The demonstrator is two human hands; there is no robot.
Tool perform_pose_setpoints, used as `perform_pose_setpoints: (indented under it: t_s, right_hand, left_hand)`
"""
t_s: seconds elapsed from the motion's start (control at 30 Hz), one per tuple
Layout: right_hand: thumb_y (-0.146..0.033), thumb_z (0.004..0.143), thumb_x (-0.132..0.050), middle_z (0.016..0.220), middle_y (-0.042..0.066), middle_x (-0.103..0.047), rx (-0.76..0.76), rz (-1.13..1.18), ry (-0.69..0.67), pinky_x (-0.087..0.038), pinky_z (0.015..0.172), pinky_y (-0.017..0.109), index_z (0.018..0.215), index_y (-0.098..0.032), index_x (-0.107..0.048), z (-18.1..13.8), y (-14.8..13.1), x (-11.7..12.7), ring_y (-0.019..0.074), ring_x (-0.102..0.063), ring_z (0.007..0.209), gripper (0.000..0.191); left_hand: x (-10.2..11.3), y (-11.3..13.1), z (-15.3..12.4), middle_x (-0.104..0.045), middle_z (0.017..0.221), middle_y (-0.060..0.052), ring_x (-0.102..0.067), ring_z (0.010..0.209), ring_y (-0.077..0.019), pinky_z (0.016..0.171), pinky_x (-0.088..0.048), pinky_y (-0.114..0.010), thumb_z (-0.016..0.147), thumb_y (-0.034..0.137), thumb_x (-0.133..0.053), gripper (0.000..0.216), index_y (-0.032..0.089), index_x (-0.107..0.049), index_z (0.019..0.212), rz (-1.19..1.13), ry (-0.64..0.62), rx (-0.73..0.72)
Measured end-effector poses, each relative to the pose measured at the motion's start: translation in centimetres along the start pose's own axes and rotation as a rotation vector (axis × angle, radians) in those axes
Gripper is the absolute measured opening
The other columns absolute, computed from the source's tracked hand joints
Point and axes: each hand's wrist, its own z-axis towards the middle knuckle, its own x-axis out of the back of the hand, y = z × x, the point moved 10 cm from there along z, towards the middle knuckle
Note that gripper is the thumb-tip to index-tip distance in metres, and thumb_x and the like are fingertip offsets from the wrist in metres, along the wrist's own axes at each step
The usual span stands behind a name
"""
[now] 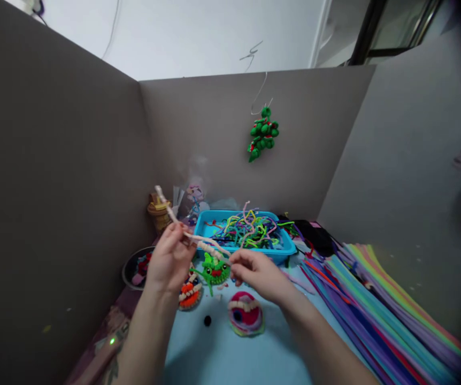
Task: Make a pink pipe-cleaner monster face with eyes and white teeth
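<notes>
My left hand (171, 258) is closed in a pinch on a white pipe cleaner (174, 218) whose free end sticks up to the upper left. My right hand (256, 272) pinches the same pipe cleaner at its coiled lower end (211, 248). Just below, between both hands, lies a green pipe-cleaner figure (215, 269) with a red mouth. An orange and white piece (190, 294) sits under my left hand. A pink round piece with white teeth (245, 315) lies on the light blue table (214, 353) near my right wrist.
A blue tray (284, 246) of several mixed pipe-cleaner scraps stands behind the hands. Long coloured pipe cleaners (383, 305) lie in rows at the right. A dark bowl (131, 267) is at the left. Grey partition walls surround the desk; a green ornament (263, 133) hangs on the back wall.
</notes>
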Motion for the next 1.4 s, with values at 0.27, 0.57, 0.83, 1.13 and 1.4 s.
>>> perform_pose_setpoints:
  t_s: [0.27,0.57,0.83,1.13,1.4]
  right_hand:
    - [-0.027,0.070,-0.057,0.070,-0.003,-0.051,0.115,0.103,0.289,-0.038,0.053,0.022,0.099,-0.019,-0.056,0.0,-0.4,6.3,0.0109,-0.049,0.059,0.030]
    - [-0.034,0.074,-0.057,0.056,-0.006,-0.038,0.098,-0.095,0.196,-0.026,0.048,0.022,0.065,-0.017,-0.051,0.3,-0.6,2.7,0.0087,-0.033,0.051,0.020]
    - [-0.030,0.071,-0.056,0.053,-0.006,-0.036,0.087,-0.223,0.243,-0.025,0.048,0.022,0.058,-0.018,-0.047,0.2,-0.4,3.9,0.0092,-0.033,0.051,0.020]
    - [-0.034,0.070,-0.061,0.054,-0.007,-0.035,0.076,-0.158,0.244,-0.026,0.047,0.022,0.072,-0.017,-0.057,0.3,-0.2,4.6,0.0095,-0.034,0.050,0.017]
    - [-0.036,0.074,-0.061,0.058,-0.005,-0.040,0.185,0.028,0.356,-0.030,0.048,0.022,0.085,-0.016,-0.061,-1.2,-2.4,5.1,0.0092,-0.036,0.051,0.022]
  left_hand:
    - [-0.2,-1.8,0.2,-0.061,0.075,0.001,-0.061,0.071,-0.0103,0.067,-0.054,-0.022,0.067,0.020,-0.075,0.020,0.015,-0.056,0.073,0.273,-0.006,0.025]
    - [-1.1,-6.0,-0.8,-0.062,0.076,0.002,-0.065,0.077,-0.0108,0.069,-0.055,-0.021,0.065,0.016,-0.077,0.023,0.016,-0.057,0.077,0.185,-0.039,0.173]
    - [-0.8,-4.7,-0.1,-0.062,0.077,0.002,-0.062,0.074,-0.0097,0.071,-0.052,-0.023,0.067,0.018,-0.076,0.027,0.017,-0.061,0.089,0.145,-0.060,0.122]
    - [-1.1,-3.9,-0.4,-0.058,0.074,0.003,-0.056,0.067,-0.0067,0.064,-0.049,-0.018,0.068,0.024,-0.075,0.021,0.016,-0.062,0.083,0.295,-0.074,0.025]
    - [-2.0,-6.7,-1.6,-0.062,0.061,0.002,-0.054,0.053,-0.0069,0.052,-0.042,-0.016,0.060,0.028,-0.080,0.029,0.013,-0.064,0.079,0.539,-0.119,0.140]
